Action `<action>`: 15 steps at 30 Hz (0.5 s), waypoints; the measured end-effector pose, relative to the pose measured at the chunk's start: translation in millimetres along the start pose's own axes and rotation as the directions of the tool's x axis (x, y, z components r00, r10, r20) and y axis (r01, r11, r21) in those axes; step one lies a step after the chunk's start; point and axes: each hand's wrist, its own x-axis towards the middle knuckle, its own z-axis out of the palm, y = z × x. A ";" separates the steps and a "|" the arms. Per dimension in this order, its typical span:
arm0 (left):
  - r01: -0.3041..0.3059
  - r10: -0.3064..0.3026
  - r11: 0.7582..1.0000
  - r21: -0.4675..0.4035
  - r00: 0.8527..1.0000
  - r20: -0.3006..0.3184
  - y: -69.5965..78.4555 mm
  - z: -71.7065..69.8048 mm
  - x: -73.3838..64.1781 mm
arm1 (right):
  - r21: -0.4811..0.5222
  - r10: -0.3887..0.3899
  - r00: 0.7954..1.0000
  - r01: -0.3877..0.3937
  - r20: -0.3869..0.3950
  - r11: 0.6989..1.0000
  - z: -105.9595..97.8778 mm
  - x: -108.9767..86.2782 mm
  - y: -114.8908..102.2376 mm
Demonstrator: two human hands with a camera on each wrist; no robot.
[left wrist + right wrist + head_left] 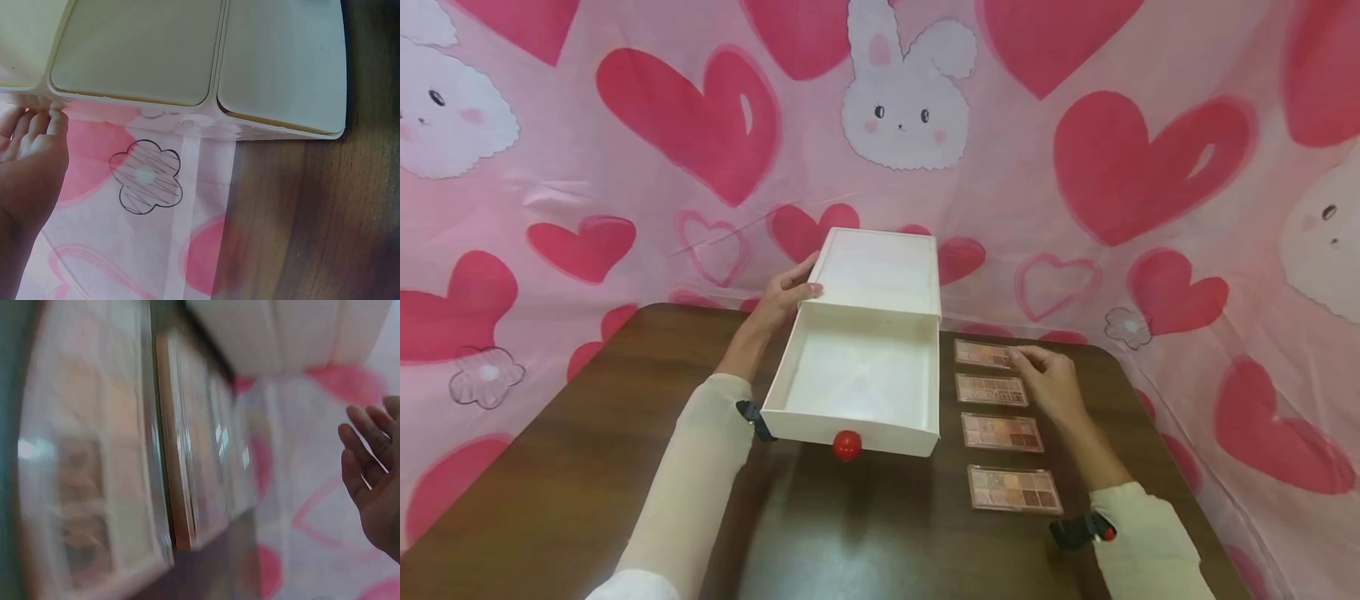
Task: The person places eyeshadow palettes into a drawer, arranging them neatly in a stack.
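A white drawer unit (880, 267) stands with its top drawer (863, 371) pulled out; the drawer's inside is bare and a red round knob (847, 446) sits on its front. My left hand (786, 296) grips the unit's left side, thumb on the top edge. Its fingers reach past the edge in the left wrist view. To the right, my right hand (1051, 379) is at the right end of the farthest eyeshadow palette (983, 353), fingertips overlapping it. In the right wrist view, its fingers are loosely bent with nothing visible in them.
Nearer palettes line up toward me: one (991, 389), another (1002, 432) and the closest (1015, 489). All lie on the brown wooden table (587, 467). A pink cloth (1000, 208) with hearts and rabbits hangs behind. Lower white drawer fronts (134, 50) show in the left wrist view.
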 end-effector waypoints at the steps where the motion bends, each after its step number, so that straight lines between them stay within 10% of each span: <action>1: 0.003 -0.003 1.000 0.010 1.000 -0.005 0.5 -1.0 0.1 | -0.070 0.004 1.000 -0.003 0.021 0.998 -1.1 9.4 8.7; 6: -0.011 0.010 1.000 0.015 1.000 0.017 1.1 -2.8 2.3 | -0.256 0.061 0.994 -0.037 0.086 0.966 -2.9 42.9 52.1; 15: -0.017 0.017 1.000 0.022 1.000 0.009 -2.6 1.7 3.5 | -0.256 0.240 0.939 -0.175 0.246 0.951 -5.7 60.2 91.8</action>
